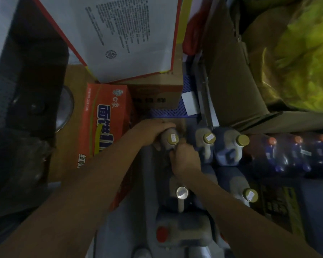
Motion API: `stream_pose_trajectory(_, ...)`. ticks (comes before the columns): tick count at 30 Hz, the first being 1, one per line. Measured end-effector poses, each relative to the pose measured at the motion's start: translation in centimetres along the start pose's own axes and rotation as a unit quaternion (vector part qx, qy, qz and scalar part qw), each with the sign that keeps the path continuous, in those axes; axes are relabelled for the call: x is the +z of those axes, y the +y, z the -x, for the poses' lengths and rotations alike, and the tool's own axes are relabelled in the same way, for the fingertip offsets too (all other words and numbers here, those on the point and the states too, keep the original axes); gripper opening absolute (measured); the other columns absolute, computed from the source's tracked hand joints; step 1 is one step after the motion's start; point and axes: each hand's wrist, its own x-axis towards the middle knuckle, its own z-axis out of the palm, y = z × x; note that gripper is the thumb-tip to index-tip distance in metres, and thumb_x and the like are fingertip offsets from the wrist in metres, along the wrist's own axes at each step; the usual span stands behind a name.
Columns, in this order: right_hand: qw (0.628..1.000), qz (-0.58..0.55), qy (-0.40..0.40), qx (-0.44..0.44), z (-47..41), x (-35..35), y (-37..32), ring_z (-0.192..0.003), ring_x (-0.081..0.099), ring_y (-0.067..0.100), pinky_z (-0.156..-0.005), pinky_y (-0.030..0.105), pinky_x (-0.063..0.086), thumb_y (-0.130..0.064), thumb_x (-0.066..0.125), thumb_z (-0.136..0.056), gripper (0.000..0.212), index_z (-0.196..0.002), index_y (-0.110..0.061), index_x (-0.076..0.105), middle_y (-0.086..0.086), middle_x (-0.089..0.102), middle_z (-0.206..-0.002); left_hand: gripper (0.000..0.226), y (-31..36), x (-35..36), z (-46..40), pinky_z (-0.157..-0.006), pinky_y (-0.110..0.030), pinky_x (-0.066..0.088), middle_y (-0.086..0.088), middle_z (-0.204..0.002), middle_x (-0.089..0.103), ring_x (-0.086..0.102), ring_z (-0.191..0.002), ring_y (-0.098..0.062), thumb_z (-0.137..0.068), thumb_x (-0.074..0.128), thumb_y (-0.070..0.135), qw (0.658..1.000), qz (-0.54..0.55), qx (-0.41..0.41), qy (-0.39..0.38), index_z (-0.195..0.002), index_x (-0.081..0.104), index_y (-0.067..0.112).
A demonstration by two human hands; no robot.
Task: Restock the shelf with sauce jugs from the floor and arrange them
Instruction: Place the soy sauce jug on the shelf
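Both hands, left hand (153, 131) and right hand (185, 161), clamp one sauce jug (170, 140) (gold-capped). A slip could topple the neighbouring jugs (209, 140) touching it.

I counted four gold-capped jugs (209, 138), one silver-capped jug (182, 192) and one red-capped jug (183, 229) at lower centre, three orange-capped bottles (272, 144) at right, two hands (185, 161) and one orange carton (104, 116) at left.
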Motion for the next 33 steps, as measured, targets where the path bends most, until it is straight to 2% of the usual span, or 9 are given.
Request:
stream_pose_trajectory(4, 0.993, 0.103, -0.02, -0.054, -0.7, -2.4, -1.4, -0.112, 0.067, 0.038, -0.089, 0.045, 0.054, -0.017, 0.055, -0.1, 0.027, -0.125, -0.007, 0.054, 0.016, 0.068, -0.123, 0.087, -1.9, 1.4, 2.4, -0.104, -0.035, 0.049, 0.001, -0.142, 0.06, 0.059, -0.126, -0.019, -0.065, 0.093, 0.033, 0.99, 0.134, -0.014, 0.045, -0.142, 0.052, 0.031)
stream_pose_trajectory(11, 0.976, 0.144, 0.007, -0.164, 0.8, -11.8, -5.6, -0.105, 0.066, 0.042, -0.081, 0.046, 0.051, -0.019, 0.055, -0.1, 0.029, -0.128, -0.011, 0.058, 0.018, 0.069, -0.116, 0.092, 0.8, -4.8, 8.1, -0.104, -0.038, 0.047, 0.003, -0.137, 0.056, 0.054, -0.121, -0.014, -0.062, 0.097, 0.036, 0.949, 0.278, -0.018, 0.147, -0.141, 0.052, 0.023)
stream_pose_trajectory(14, 0.972, 0.094, 0.064, -0.207, 2.1, -18.2, -7.1, -0.104, 0.063, 0.046, -0.079, 0.045, 0.048, -0.02, 0.051, -0.1, 0.03, -0.128, -0.012, 0.059, 0.021, 0.068, -0.114, 0.089, 3.3, -11.0, 9.7, -0.101, -0.044, 0.05, 0.004, -0.133, 0.057, 0.057, -0.12, -0.016, -0.061, 0.093, 0.055, 0.948, 0.251, 0.001, 0.196, -0.137, 0.053, 0.032)
stream_pose_trajectory(17, 0.952, -0.027, 0.121, -0.279, 3.0, -25.0, -8.3, -0.108, 0.064, 0.04, -0.085, 0.043, 0.053, -0.015, 0.058, -0.096, 0.033, -0.129, -0.017, 0.062, 0.015, 0.069, -0.119, 0.081, 6.4, -18.6, 12.6, -0.101, -0.034, 0.048, 0.011, -0.125, 0.061, 0.055, -0.117, -0.003, -0.066, 0.097, 0.033, 0.922, 0.293, 0.007, 0.252, -0.134, 0.056, 0.018)
stream_pose_trajectory(20, 0.924, -0.232, 0.082, -0.293, 4.8, -31.6, -9.8, -0.121, 0.062, 0.026, -0.098, 0.041, 0.055, -0.023, 0.074, -0.089, 0.071, -0.153, -0.019, 0.042, 0.01, 0.059, -0.136, 0.077, 9.4, -26.7, 16.3, -0.095, -0.045, 0.053, 0.005, -0.121, 0.06, 0.057, -0.112, -0.014, -0.064, 0.096, 0.035, 0.9, 0.33, -0.021, 0.284, -0.127, 0.054, 0.019)
stream_pose_trajectory(23, 0.881, -0.336, -0.011, -0.333, 8.4, -37.6, -11.5, -0.144, 0.046, 0.017, -0.108, 0.032, 0.05, -0.004, 0.083, -0.085, 0.105, -0.165, -0.017, 0.015, 0.005, 0.036, -0.162, 0.078, 13.1, -35.1, 20.9, -0.092, -0.045, 0.056, 0.002, -0.127, 0.061, 0.061, -0.112, -0.018, -0.061, 0.095, 0.042, 0.886, 0.347, -0.017, 0.306, -0.125, 0.055, 0.025)
stream_pose_trajectory(28, 0.822, -0.399, -0.001, -0.408, 17.1, -50.1, -16.8, -0.145, 0.046, 0.022, -0.111, 0.055, 0.047, -0.03, 0.079, -0.091, 0.1, -0.162, -0.046, 0.011, -0.009, 0.035, -0.165, 0.057, 21.8, -48.4, 29.7, -0.07, -0.023, 0.059, 0.009, -0.107, 0.072, 0.072, -0.086, -0.001, -0.077, 0.089, 0.015, 0.854, 0.384, 0.039, 0.349, -0.126, 0.062, 0.026)
stream_pose_trajectory(30, 0.794, -0.423, 0.006, -0.436, 21.0, -55.5, -18.9, -0.139, 0.054, 0.022, -0.103, 0.051, 0.055, -0.023, 0.073, -0.096, 0.093, -0.158, -0.055, 0.012, -0.01, 0.033, -0.165, 0.053, 25.8, -52.4, 33.3, -0.069, -0.024, 0.06, 0.004, -0.105, 0.075, 0.074, -0.086, -0.004, -0.082, 0.084, 0.012, 0.827, 0.405, 0.061, 0.384, -0.129, 0.062, 0.022)
stream_pose_trajectory(33, 0.744, -0.445, 0.032, -0.497, 27.7, -62.5, -21.6, -0.126, 0.063, 0.012, -0.088, 0.033, 0.061, -0.012, 0.063, -0.101, 0.09, -0.161, -0.048, 0.007, -0.025, 0.034, -0.156, 0.059, 31.7, -57.3, 38.9, -0.082, -0.044, 0.063, -0.004, -0.114, 0.076, 0.075, -0.1, -0.026, -0.077, 0.089, 0.026, 0.772, 0.437, 0.089, 0.453, -0.13, 0.064, 0.031)
